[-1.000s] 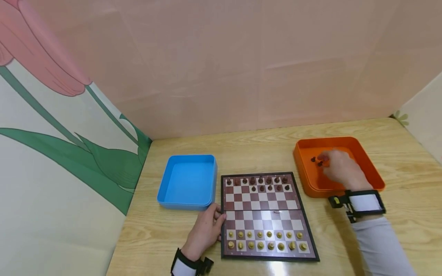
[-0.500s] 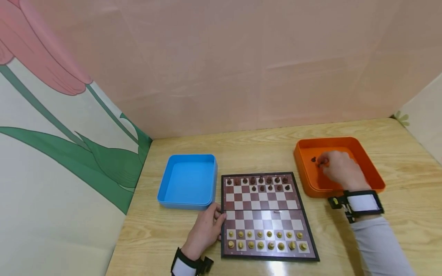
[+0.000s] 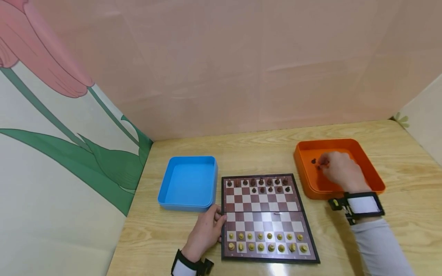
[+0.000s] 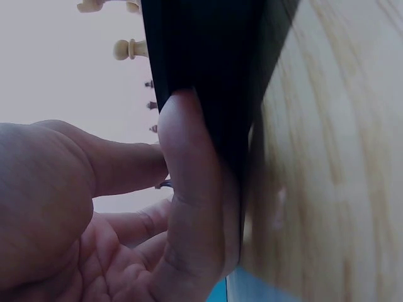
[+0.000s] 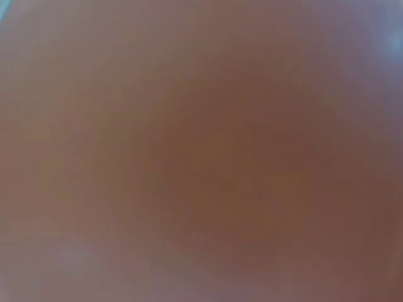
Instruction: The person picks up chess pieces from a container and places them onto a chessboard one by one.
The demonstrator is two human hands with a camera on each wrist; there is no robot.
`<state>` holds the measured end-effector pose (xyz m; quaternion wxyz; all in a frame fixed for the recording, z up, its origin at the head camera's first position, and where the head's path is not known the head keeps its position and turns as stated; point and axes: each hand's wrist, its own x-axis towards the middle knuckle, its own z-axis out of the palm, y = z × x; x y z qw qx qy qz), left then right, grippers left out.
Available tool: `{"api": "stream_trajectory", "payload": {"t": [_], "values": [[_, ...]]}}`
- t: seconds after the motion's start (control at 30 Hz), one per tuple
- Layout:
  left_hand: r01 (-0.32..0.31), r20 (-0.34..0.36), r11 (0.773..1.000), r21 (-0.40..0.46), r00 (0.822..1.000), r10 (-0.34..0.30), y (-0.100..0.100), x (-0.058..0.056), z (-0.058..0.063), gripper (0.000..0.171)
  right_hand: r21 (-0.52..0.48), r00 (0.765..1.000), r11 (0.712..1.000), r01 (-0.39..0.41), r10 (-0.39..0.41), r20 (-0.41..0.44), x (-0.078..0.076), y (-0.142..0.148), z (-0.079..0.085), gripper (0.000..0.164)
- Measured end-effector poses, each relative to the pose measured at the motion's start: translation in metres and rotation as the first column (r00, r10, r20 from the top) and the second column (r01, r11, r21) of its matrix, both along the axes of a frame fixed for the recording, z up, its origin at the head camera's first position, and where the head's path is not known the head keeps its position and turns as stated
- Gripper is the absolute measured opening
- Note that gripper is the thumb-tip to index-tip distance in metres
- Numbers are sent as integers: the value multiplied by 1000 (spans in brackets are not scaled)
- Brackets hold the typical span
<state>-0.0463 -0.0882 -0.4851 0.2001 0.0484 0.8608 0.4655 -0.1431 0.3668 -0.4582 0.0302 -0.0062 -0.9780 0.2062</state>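
Note:
My left hand (image 3: 204,230) holds the left edge of the chessboard (image 3: 245,217), which lies flat on the table. In the left wrist view, a finger (image 4: 189,157) presses along the board's dark side, and the thumb is at its top edge. Dark chess pieces (image 3: 260,182) stand along the far side and gold ones (image 3: 271,247) along the near side. My right hand (image 3: 342,170) reaches into the orange box (image 3: 305,180), its fingertips pinching a small dark chess pawn, mostly hidden by the fingers. Another dark pawn (image 3: 313,161) lies beside them. Only a brown blur fills the right wrist view.
A blue box (image 3: 188,184) stands left of the board, close to my left hand. A small thin piece (image 3: 277,213) lies near the board's middle fold. The wooden table (image 3: 248,153) ends at a draped backdrop.
The right fingers have shifted slightly among the dark pawns inside the orange box. My left hand and the chessboard have stayed where they were.

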Motion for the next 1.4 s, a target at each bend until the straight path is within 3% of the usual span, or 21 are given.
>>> {"api": "stream_trajectory", "payload": {"t": [0.2,0.4,0.6,0.83,1.27,1.4], "values": [[0,-7,1000,8,1000,1,0,0,0,17,-8,999,1000,2,-3,-35,6,-8,11,14],[1,-22,1000,11,1000,-1,0,1,-1,16,-18,995,1000,-15,13,-102,14,-32,33,12],[1,-21,1000,17,1000,-1,0,1,-2,16,-23,985,997,-76,71,-159,22,-60,56,12],[6,-24,1000,11,1000,-6,0,0,-2,16,-59,975,983,-174,163,-149,29,-90,74,11],[7,-16,1000,-10,1000,-7,0,0,-5,18,-65,947,954,-294,282,-154,31,-135,75,9],[7,-28,1000,-14,1000,-7,0,-1,-4,18,-66,928,935,-349,335,-165,30,-151,71,13]]}}
